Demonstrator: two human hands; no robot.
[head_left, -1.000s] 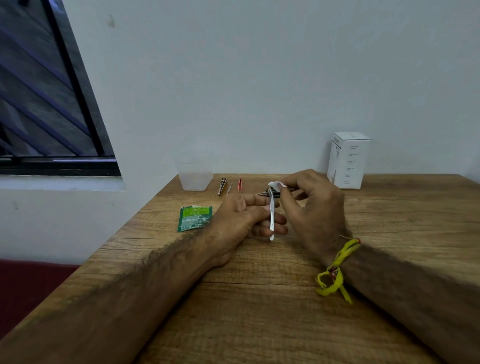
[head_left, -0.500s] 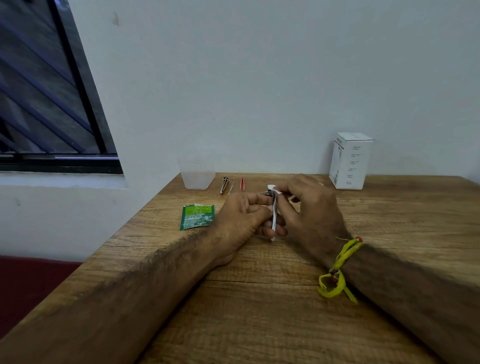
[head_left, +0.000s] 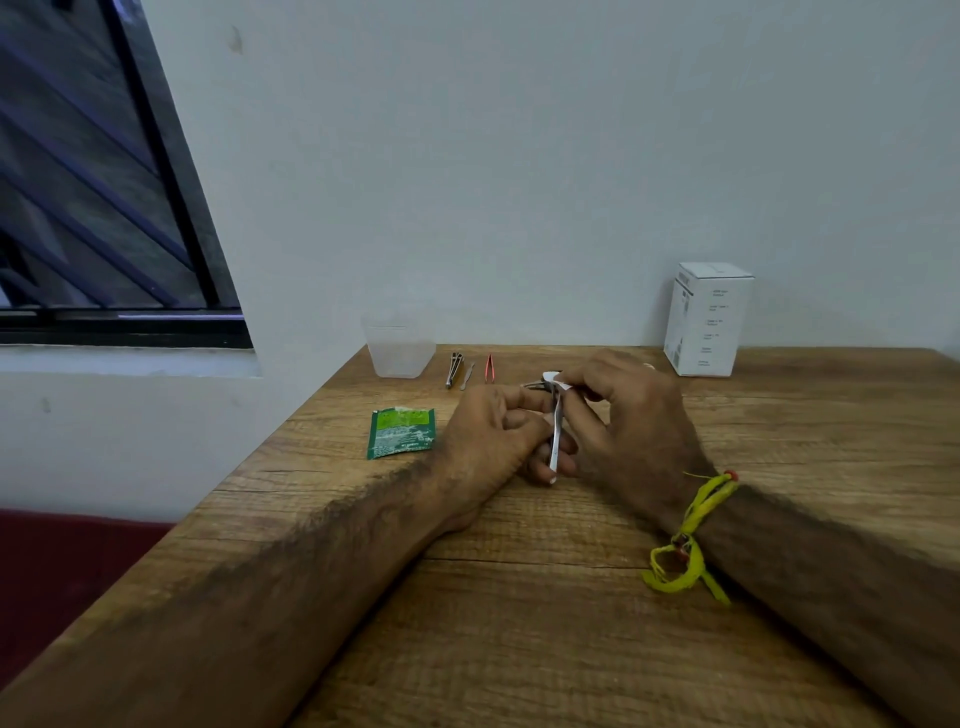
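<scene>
My left hand (head_left: 493, 436) rests on the wooden table (head_left: 519, 597) and grips a thin silver metal tool (head_left: 556, 441) that points down toward me. My right hand (head_left: 623, 415), with a yellow thread band at the wrist, pinches a small white piece (head_left: 553, 378) at the tool's upper end. A dark metal part lies just behind the fingers; what it is stays unclear. The two hands touch each other around the tool.
A green sachet (head_left: 400, 431) lies left of my left hand. Near the wall stand a clear plastic cup (head_left: 400, 348), metal clippers (head_left: 455, 369), a small silver tool (head_left: 467, 375), red tweezers (head_left: 489, 368) and a white box (head_left: 709, 319). The table's left edge runs diagonally.
My right hand has lowered slightly and closed in on the tool's top end. The white piece now sits tighter against the tool. My left hand has barely moved.
</scene>
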